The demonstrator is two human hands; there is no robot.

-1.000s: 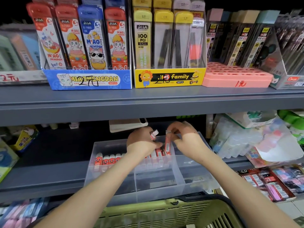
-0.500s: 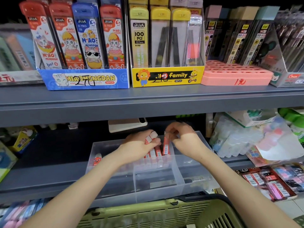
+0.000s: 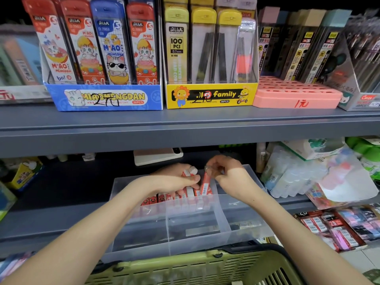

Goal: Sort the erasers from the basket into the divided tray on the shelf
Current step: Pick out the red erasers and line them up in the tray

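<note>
While right hand pinches eraser upright, left gripping another: seat flush against row in tray rear compartment.

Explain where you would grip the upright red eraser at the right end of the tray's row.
Pinch the red eraser by its top end, from above. It stands upright; its lower part sits inside the clear divided tray, hemmed by neighbouring erasers.

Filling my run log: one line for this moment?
left hand: holds erasers | right hand: standing eraser into tray | basket: below
</note>
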